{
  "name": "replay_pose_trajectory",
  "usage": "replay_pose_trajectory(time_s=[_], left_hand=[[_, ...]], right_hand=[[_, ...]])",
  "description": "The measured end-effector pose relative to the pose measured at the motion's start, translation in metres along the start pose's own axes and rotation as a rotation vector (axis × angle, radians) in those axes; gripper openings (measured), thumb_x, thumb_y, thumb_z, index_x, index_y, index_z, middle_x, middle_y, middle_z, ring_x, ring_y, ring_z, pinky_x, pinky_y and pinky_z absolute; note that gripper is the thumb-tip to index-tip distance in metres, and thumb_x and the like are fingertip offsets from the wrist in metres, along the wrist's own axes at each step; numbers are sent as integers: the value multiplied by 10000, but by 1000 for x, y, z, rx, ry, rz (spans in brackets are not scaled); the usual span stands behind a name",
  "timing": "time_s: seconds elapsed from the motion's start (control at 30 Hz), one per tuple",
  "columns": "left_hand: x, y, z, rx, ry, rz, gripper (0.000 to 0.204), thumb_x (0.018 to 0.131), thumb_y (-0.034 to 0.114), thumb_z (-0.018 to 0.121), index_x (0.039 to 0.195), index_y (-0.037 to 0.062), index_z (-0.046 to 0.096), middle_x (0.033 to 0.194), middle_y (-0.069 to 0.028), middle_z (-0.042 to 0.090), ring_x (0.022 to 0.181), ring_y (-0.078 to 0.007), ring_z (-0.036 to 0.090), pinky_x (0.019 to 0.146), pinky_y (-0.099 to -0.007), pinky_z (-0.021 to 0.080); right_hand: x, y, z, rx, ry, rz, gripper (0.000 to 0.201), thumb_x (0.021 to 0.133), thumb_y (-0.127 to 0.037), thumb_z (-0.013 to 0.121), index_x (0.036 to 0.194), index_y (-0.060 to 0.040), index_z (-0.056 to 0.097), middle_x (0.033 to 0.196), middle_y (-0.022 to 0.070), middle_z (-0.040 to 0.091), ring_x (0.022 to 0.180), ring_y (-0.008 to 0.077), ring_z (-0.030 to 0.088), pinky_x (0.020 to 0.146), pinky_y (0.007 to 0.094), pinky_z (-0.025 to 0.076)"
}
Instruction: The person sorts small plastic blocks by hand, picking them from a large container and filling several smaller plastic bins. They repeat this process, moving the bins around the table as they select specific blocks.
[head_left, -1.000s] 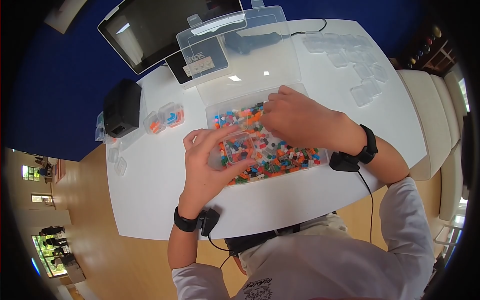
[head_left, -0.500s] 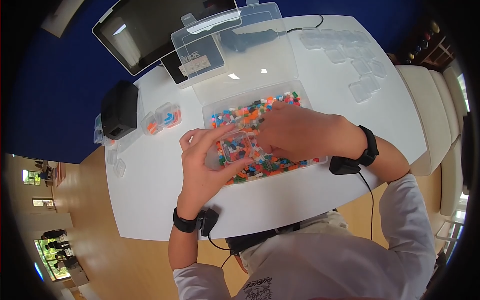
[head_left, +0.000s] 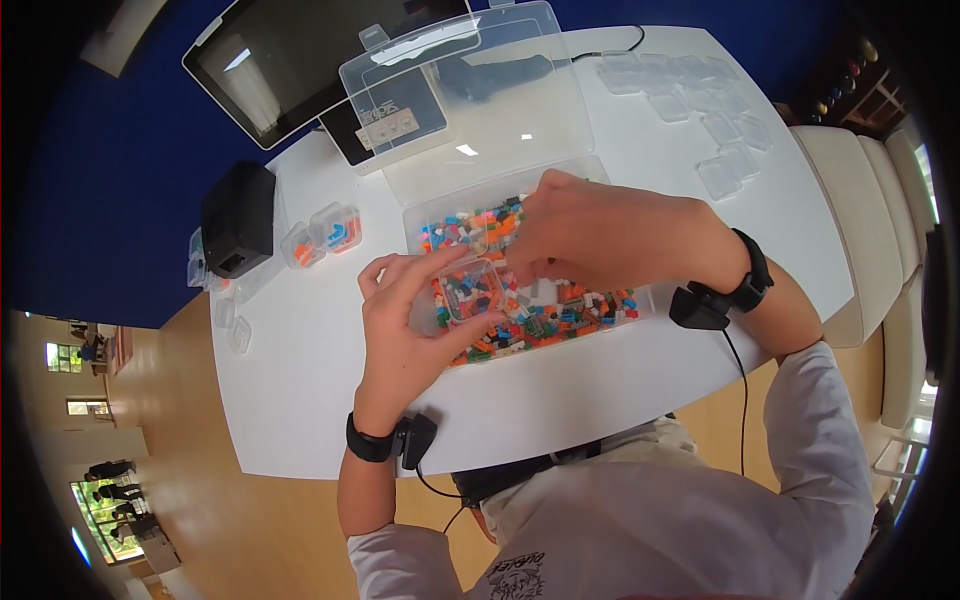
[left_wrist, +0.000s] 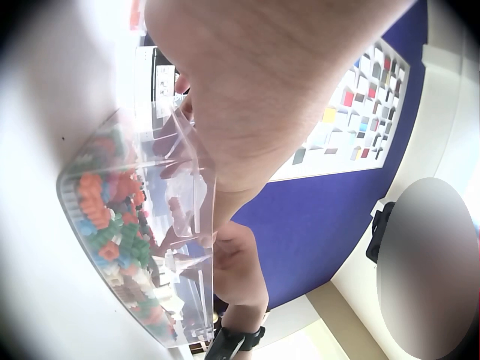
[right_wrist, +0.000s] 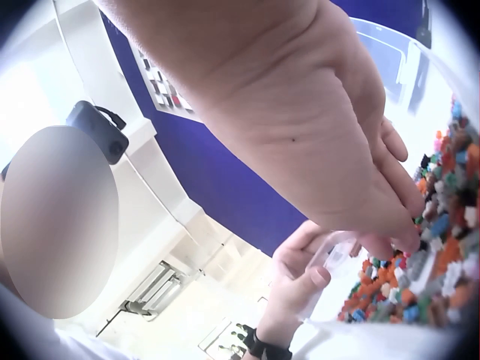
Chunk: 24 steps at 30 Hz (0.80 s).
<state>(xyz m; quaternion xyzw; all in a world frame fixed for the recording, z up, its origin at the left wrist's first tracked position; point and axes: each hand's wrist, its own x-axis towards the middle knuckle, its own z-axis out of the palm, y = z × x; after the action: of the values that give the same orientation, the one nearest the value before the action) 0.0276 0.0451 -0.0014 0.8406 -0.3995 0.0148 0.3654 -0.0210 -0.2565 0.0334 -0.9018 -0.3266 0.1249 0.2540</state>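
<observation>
My left hand [head_left: 400, 315] grips a small clear plastic box [head_left: 470, 290] between thumb and fingers, over the left part of a large clear storage box [head_left: 428, 216]. Many small toy bricks [head_left: 600, 308] in mixed colours fill the storage box. My right hand [head_left: 615, 235] reaches in from the right, its fingers bent down toward the bricks beside the small box. In the right wrist view its fingertips [right_wrist: 405, 238] are right at the bricks; I cannot tell whether they pinch one. The left wrist view shows bricks through the storage box's clear side wall [left_wrist: 71, 199].
The storage box's clear lid [head_left: 500, 150] stands raised behind it, before a monitor [head_left: 300, 70]. Small boxes with orange and blue pieces [head_left: 335, 230] stand at left, near a black device [head_left: 238, 220]. Several clear small containers [head_left: 720, 178] lie at the back right.
My right hand dipped lower into the bricks, then lifted slightly and shifted right at the wrist. The left hand keeps holding the small box in place. The head view has tilted slightly.
</observation>
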Motion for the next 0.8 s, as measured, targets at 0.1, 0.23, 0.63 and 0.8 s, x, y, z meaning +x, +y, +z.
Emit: replay_pose_trajectory(time_s=[0.1, 0.23, 0.63, 0.8], left_hand=[[1, 0, 0, 0, -7, 11, 781, 731, 247, 1094, 1447, 123, 808, 1309, -65, 875, 1251, -243, 619, 1233, -443, 365], [1, -1, 1, 8, -4, 21, 787, 728, 250, 1095, 1449, 118, 805, 1303, -67, 883, 1219, -238, 638, 1235, -441, 356], [2, -1, 0, 0, -5, 34, 785, 738, 254, 1087, 1454, 113, 801, 1288, -69, 890, 1189, -232, 654, 1243, -436, 338], [2, -1, 1, 5, -1, 39, 797, 726, 253, 1093, 1453, 107, 799, 1278, -67, 886, 1212, -238, 643, 1239, -442, 346]], right_hand=[[-1, -1, -4, 56, -11, -18, 97, 999, -65, 818, 1077, -121, 803, 1037, 17, 780, 1128, 230, 696, 1154, 416, 432], [3, 2, 13, -98, -98, 1, 106, 946, -40, 839, 1001, -122, 802, 1013, 10, 781, 1125, 220, 698, 1141, 412, 429], [7, 2, 33, -368, 15, -30, 146, 886, -35, 854, 987, -111, 782, 1014, 53, 729, 1107, 237, 682, 1099, 402, 436], [-2, -5, 5, -361, 45, -29, 168, 957, -93, 848, 1098, -97, 756, 1105, 57, 717, 1139, 250, 669, 1101, 413, 444]])
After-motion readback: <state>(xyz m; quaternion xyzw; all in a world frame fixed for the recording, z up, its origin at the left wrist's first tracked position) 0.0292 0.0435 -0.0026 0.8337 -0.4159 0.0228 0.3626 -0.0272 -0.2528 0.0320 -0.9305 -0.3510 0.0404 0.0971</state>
